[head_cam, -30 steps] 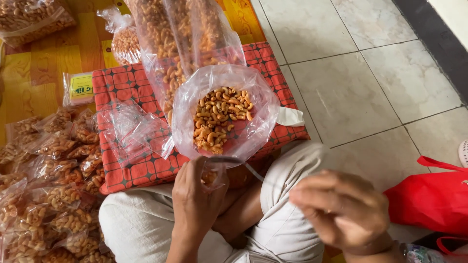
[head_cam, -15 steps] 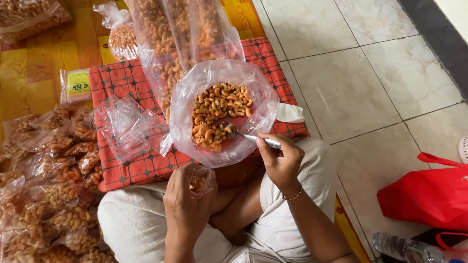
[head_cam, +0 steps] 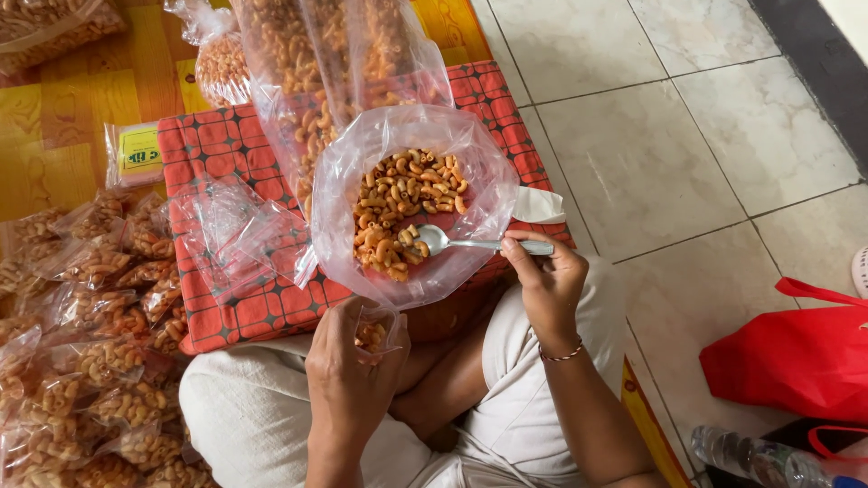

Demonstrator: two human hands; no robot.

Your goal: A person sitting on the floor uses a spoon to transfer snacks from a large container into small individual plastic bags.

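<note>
1. Setting: tiled floor on the right, a yellow mat at top left, and a low table with a red checked cloth in front of a seated person in pale trousers.
2. A big bag of orange macaroni snack lay open on the cloth, mouth rolled back, still well stocked. A taller clear sack of the same snack stood just behind it, touching.
3. Right hand gripped the handle of a metal spoon, fingers closed round it. The spoon bowl sat inside the big bag among the pieces; I could not tell whether it was loaded.
4. Left hand was clenched on a small bag, holding its mouth up just under the rim of the big bag. Only a few pieces showed in it, so by my read this fill was barely started.
5. Done so far, judging by the layout: a sizeable pile of filled packets lay on the floor to the left of the table, touching one another.
6. Left to do: a loose stack of empty bags sat on the cloth beside the big bag, and there was plenty of bulk snack. Looked like mid-run, not near the end.
7. Elsewhere: a yellow-labelled pack at the table's far left edge, a white scrap by the big bag, a red bag and a water bottle on the floor at right, well apart from the work.
</note>
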